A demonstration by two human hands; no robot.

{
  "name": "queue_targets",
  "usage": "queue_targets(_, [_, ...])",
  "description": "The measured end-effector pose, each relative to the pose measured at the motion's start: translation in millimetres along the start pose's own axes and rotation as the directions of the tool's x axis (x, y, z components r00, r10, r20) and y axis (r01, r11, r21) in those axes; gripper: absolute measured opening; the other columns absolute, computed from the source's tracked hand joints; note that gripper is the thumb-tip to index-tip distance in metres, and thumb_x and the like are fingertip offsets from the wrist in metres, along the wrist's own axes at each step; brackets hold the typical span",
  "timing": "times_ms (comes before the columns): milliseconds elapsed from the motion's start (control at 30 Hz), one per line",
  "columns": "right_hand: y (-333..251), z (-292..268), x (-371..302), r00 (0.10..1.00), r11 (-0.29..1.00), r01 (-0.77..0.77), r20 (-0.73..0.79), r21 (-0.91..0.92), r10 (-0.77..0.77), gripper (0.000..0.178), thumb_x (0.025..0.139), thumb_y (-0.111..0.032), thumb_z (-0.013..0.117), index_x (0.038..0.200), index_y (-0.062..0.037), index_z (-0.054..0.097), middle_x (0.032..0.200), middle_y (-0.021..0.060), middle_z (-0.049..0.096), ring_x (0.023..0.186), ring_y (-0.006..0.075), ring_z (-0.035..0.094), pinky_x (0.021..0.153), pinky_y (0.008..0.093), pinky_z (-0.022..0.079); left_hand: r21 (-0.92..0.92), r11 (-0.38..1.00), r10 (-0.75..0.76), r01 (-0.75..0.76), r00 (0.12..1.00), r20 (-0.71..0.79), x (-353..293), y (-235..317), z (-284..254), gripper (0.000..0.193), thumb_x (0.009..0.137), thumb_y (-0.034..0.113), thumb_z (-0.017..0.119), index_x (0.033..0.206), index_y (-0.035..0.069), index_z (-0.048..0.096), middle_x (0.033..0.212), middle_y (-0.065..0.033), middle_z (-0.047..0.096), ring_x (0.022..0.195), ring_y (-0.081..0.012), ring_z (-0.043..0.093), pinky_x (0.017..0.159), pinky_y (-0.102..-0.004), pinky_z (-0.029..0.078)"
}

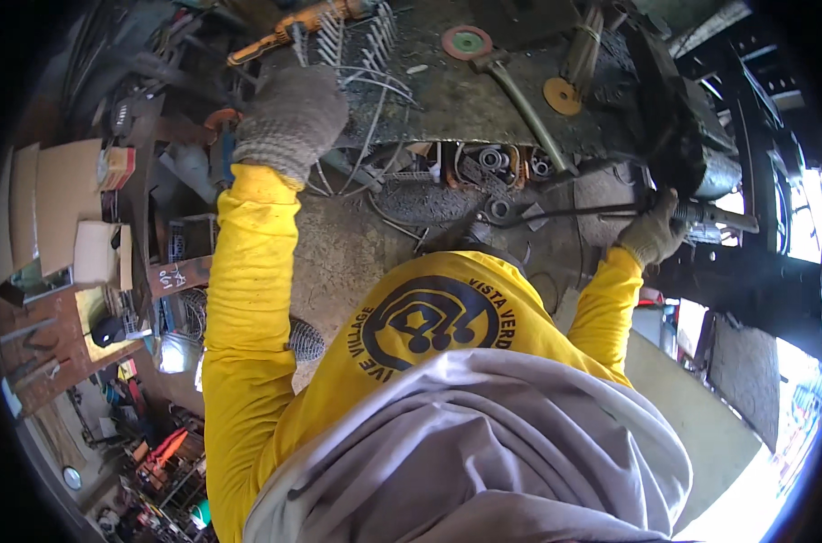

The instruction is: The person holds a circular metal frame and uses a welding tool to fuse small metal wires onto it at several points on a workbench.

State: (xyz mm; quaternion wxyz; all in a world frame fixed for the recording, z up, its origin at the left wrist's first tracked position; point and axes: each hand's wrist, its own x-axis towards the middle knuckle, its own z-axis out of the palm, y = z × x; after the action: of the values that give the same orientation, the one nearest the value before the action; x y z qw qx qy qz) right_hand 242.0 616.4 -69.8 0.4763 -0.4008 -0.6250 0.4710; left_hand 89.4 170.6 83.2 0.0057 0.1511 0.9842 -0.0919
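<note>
My left hand (293, 122), in a grey knit glove, is at the workbench's near left edge. It is closed round thin bent metal rods (371, 149) that come out beside it and curve below the bench edge; its fingertips are hidden. At the right, my gloved right hand (653, 233) is closed round the end of a long dark bar (587, 213). That hand is right beside the threaded metal shaft (718, 217) of what looks like a bench vise (700, 167). Much of the vise lies in shadow.
On the dark metal workbench (429, 113) lie a hammer (528, 104), a green-and-red grinding disc (466, 42), a tan disc (562, 96) and an orange power tool (293, 29). Metal parts (492, 161) fill a shelf below its edge. Cardboard boxes (67, 199) stand at the left.
</note>
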Motion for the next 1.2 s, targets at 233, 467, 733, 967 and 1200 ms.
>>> queue_targets(233, [-26, -3, -10, 0.964, 0.993, 0.108, -0.249, 0.042, -0.095, 0.046, 0.083, -0.018, 0.083, 0.108, 0.0090, 0.055, 0.095, 0.0182, 0.071, 0.077, 0.0214, 0.070, 0.068, 0.0303, 0.058, 0.041, 0.998, 0.046, -0.046, 0.999, 0.002, 2, -1, 8, 0.024, 0.094, 0.024, 0.055, 0.102, 0.005, 0.068, 0.103, -0.0211, 0.069, 0.101, -0.0396, 0.067, 0.088, -0.0498, 0.054])
queue_targets(467, [-77, -13, 21, 0.981, 0.978, 0.141, -0.154, 0.155, -0.117, 0.035, 0.088, -0.020, 0.070, 0.101, 0.0123, 0.063, 0.086, 0.0201, 0.072, 0.070, 0.0237, 0.070, 0.068, 0.0309, 0.060, -0.021, 0.998, 0.065, -0.067, 0.993, -0.100, -5, -1, 8, 0.025, 0.090, 0.027, 0.061, 0.100, 0.007, 0.072, 0.097, -0.0194, 0.072, 0.094, -0.0366, 0.071, 0.081, -0.0483, 0.059])
queue_targets(733, [-115, -7, 59, 0.787, 0.711, -0.381, 0.611, 0.591, -0.086, 0.029, 0.095, -0.021, 0.059, 0.104, 0.0056, 0.064, 0.093, 0.0148, 0.068, 0.087, 0.0257, 0.067, 0.077, 0.0369, 0.058, -0.040, 0.999, -0.014, 0.011, 0.996, -0.093, -11, 3, -6, 0.026, 0.092, 0.028, 0.060, 0.101, 0.007, 0.072, 0.097, -0.0189, 0.072, 0.093, -0.0374, 0.071, 0.082, -0.0488, 0.058])
queue_targets(967, [-116, 83, -31, 0.464, 0.751, -0.537, 0.878, 0.385, -0.118, 0.047, 0.097, -0.024, 0.063, 0.133, 0.0029, 0.053, 0.091, 0.0096, 0.065, 0.073, 0.0156, 0.061, 0.062, 0.0294, 0.051, -0.006, 0.999, 0.039, -0.041, 0.977, -0.212, -12, -2, 4, 0.020, 0.089, 0.024, 0.060, 0.095, 0.008, 0.069, 0.091, -0.0177, 0.071, 0.088, -0.0368, 0.070, 0.077, -0.0472, 0.058])
queue_targets(1200, [-85, 108, -47, 0.196, 0.819, -0.572, 0.977, 0.044, 0.085, 0.055, 0.096, -0.027, 0.066, 0.138, 0.0018, 0.047, 0.087, 0.0075, 0.064, 0.070, 0.0151, 0.061, 0.056, 0.0278, 0.049, -0.111, 0.993, -0.045, 0.029, 0.988, -0.147, -15, 10, -5, 0.018, 0.088, 0.019, 0.064, 0.101, 0.009, 0.070, 0.090, -0.0155, 0.071, 0.084, -0.0359, 0.070, 0.073, -0.0474, 0.055])
